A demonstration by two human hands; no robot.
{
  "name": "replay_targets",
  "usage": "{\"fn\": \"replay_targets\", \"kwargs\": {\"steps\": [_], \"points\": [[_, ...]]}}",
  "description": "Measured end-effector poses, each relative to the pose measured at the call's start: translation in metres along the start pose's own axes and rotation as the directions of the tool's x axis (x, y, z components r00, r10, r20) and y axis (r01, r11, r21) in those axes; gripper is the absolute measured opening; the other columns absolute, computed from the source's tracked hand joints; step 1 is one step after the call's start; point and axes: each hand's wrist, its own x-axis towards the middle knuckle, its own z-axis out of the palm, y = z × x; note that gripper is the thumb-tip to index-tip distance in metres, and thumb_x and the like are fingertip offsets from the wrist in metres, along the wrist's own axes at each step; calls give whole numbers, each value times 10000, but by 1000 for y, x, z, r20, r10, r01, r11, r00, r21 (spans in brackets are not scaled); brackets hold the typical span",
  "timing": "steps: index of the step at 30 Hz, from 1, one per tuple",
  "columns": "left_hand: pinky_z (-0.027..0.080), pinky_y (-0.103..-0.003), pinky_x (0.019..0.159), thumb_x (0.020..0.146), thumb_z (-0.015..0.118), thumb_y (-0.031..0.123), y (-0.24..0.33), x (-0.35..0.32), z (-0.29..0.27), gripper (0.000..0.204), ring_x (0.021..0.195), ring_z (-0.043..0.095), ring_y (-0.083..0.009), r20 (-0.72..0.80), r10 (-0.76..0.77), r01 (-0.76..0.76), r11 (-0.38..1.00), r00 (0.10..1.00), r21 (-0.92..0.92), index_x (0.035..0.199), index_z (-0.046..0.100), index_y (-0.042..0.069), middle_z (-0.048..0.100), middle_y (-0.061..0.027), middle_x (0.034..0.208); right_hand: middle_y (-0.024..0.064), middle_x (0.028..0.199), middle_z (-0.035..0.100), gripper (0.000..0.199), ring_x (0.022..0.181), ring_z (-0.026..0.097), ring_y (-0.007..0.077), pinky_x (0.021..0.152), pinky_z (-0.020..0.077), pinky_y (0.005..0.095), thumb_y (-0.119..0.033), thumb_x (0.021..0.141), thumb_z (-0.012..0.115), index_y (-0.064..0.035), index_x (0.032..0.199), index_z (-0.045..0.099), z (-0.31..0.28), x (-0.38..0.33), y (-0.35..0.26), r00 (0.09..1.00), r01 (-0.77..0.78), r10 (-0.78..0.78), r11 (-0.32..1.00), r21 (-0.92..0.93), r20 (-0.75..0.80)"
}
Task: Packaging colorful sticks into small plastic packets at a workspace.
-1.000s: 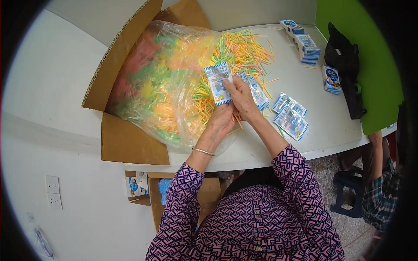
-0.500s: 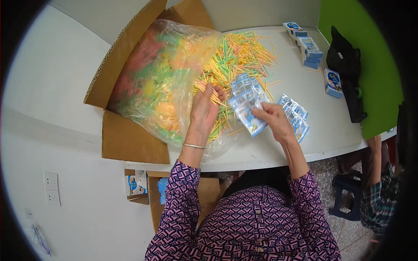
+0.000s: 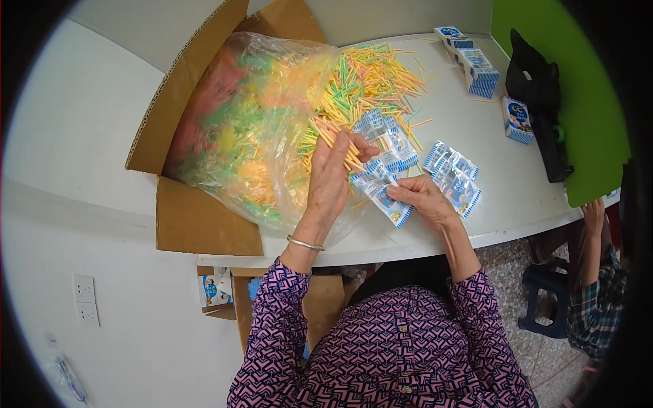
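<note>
My left hand (image 3: 335, 163) is closed round a small bunch of thin coloured sticks (image 3: 333, 135), mostly yellow and pink. Right beside it, my right hand (image 3: 423, 198) pinches a small blue-and-white sachet (image 3: 382, 193) between thumb and fingers. The sachet's upper end lies close to the lower ends of the sticks; whether they touch or go inside I cannot tell. Beyond my hands a heap of loose pastel sticks (image 3: 381, 76) covers the table. Several more sachets (image 3: 388, 136) lie just past the held one, and others (image 3: 454, 178) rest to its right.
A cardboard box (image 3: 204, 216) at the left holds a clear plastic bag (image 3: 272, 136) full of sticks, spilling onto the white table (image 3: 503, 211). Small blue-and-white boxes (image 3: 479, 68) and a black object (image 3: 534, 95) stand by the green panel (image 3: 585, 136). Another person's arm (image 3: 593, 238) shows at the right.
My left hand has moved right and toward me with its sticks. My right hand has drawn a sachet nearer to me, apart from the other sachets. The two hands are now closer together.
</note>
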Motion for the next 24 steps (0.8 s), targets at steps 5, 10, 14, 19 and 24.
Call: {"fn": "replay_targets", "kwargs": {"steps": [5,10,14,19,24], "points": [[452,-294,820,1004,399,282,-11,-6,3,275,881,587,-148,124,11,-28,990,992,137,1014,486,21,592,-75,946,26,864,673,273,776,572,50,726,442,202,-227,855,673,24,960,689,-4,-1,4,1000,0,0,1000,24,16],[419,-282,872,997,406,301,-17,-13,10,364,956,540,-139,118,31,-54,979,992,196,1071,538,-31,610,-96,985,54,910,685,312,807,600,67,745,463,205,-226,858,671,42,1017,676,-7,0,13,1000,15,-15,999,42,4],[414,-283,892,998,398,302,-14,-19,6,405,979,542,-148,132,-34,2,972,991,235,1095,564,-55,611,-114,1060,49,902,683,284,804,592,62,733,460,198,-204,865,663,36,1015,679,-9,-3,12,998,61,-61,998,14,-18],[448,-312,921,999,398,308,-14,-23,-1,334,1064,551,-157,149,-66,36,980,987,194,1113,483,6,578,-160,1196,43,885,680,265,797,584,57,715,458,196,-189,868,658,40,999,683,-6,-5,9,995,95,-95,995,-38,-13],[403,-314,968,1000,392,305,-9,-26,-1,339,1105,528,-168,245,-40,-47,940,969,338,1122,483,2,572,-161,1210,43,894,679,266,809,585,63,728,460,199,-182,874,649,27,1035,678,-7,-8,8,995,99,-97,990,-101,22]]}}
